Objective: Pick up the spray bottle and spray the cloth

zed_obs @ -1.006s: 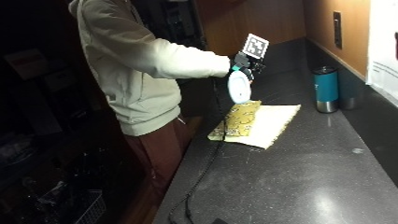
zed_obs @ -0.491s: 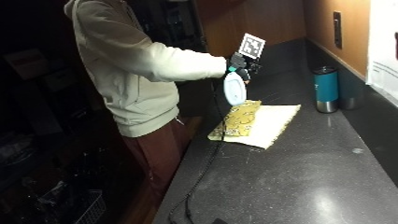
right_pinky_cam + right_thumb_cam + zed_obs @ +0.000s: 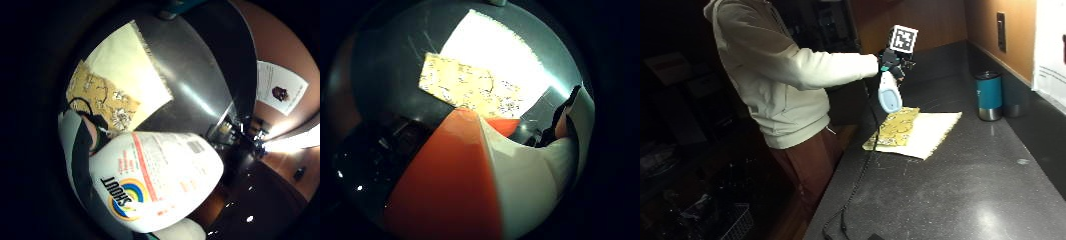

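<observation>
My gloved right hand (image 3: 891,61) grips the neck of a white spray bottle (image 3: 889,94) and holds it in the air above the near end of the cloth (image 3: 914,131). The bottle hangs body down, clear of the counter. The cloth lies flat on the dark counter (image 3: 959,190), cream with a yellow patterned part folded over on my side. In the palm views the bottle's white labelled body (image 3: 160,182) and its orange part (image 3: 450,185) fill the near field, with the cloth (image 3: 127,82) (image 3: 485,75) spread below.
A teal tumbler (image 3: 988,95) stands on the counter beyond the cloth, near the back wall. A black cable (image 3: 856,180) trails along the counter's front edge. A paper sheet (image 3: 1049,50) hangs on the wall at the right.
The hand and bottle have drifted slightly up and toward the person's side; the cloth and tumbler have not moved.
</observation>
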`<state>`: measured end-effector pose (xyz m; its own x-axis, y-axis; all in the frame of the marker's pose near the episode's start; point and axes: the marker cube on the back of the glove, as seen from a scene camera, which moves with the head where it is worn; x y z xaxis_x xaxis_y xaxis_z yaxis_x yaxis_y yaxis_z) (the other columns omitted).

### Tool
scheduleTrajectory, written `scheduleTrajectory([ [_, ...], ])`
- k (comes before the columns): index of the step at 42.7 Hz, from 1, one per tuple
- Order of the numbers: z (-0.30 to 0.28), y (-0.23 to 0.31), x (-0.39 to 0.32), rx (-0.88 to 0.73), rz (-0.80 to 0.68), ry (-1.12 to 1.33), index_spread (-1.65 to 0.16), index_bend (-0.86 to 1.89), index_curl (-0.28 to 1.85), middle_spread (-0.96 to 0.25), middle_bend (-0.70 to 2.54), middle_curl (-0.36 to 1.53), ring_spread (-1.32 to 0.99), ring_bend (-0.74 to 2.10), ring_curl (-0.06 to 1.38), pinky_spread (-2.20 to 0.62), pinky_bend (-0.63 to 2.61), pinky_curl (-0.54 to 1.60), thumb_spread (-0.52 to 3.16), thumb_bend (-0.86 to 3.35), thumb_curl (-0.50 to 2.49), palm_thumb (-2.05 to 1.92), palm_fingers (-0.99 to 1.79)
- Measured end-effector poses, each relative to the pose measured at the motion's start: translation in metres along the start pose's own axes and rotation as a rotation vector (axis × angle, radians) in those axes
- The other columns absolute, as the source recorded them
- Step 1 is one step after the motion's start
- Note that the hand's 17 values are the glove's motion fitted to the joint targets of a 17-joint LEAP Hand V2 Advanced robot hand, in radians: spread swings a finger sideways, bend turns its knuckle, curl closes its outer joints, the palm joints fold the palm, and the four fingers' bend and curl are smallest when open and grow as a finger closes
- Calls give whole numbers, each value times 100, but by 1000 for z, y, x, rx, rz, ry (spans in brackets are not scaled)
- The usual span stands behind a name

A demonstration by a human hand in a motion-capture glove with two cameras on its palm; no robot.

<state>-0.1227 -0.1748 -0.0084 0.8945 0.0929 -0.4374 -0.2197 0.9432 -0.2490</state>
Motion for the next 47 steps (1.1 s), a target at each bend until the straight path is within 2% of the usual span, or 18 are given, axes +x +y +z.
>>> scheduleTrajectory([
  [5, -15, 1, -4, 38, 72, -173, -16, 47, 53, -11, 62, 49, -18, 62, 45, -19, 24, 37, 15, -4, 76, 95, 138],
  [9, -26, 13, 3, 103, -132, -272, -16, 47, 53, -11, 62, 49, -18, 62, 45, -19, 24, 37, 15, -4, 76, 95, 138],
  [17, -65, 13, -22, 300, -221, -598, -16, 47, 53, -11, 62, 49, -18, 62, 45, -19, 24, 37, 15, -4, 76, 95, 138],
  [22, -85, 13, -36, 445, -345, -863, -15, 47, 53, -11, 62, 49, -18, 62, 45, -19, 24, 37, 15, -4, 76, 95, 138],
  [30, -120, 9, -101, 549, -550, -1224, -15, 47, 53, -11, 61, 49, -18, 62, 45, -19, 24, 37, 15, -3, 77, 96, 138],
  [36, -130, 2, -141, 605, -690, -1277, -15, 47, 54, -11, 61, 49, -17, 62, 45, -19, 24, 37, 15, -3, 77, 96, 138],
  [42, -134, -7, -174, 593, -838, -1324, -15, 47, 53, -11, 61, 49, -17, 62, 45, -18, 25, 37, 15, -4, 77, 96, 137],
  [47, -132, -21, -220, 533, -897, -1363, -14, 47, 53, -11, 61, 49, -17, 62, 45, -18, 25, 37, 15, -4, 77, 96, 137],
])
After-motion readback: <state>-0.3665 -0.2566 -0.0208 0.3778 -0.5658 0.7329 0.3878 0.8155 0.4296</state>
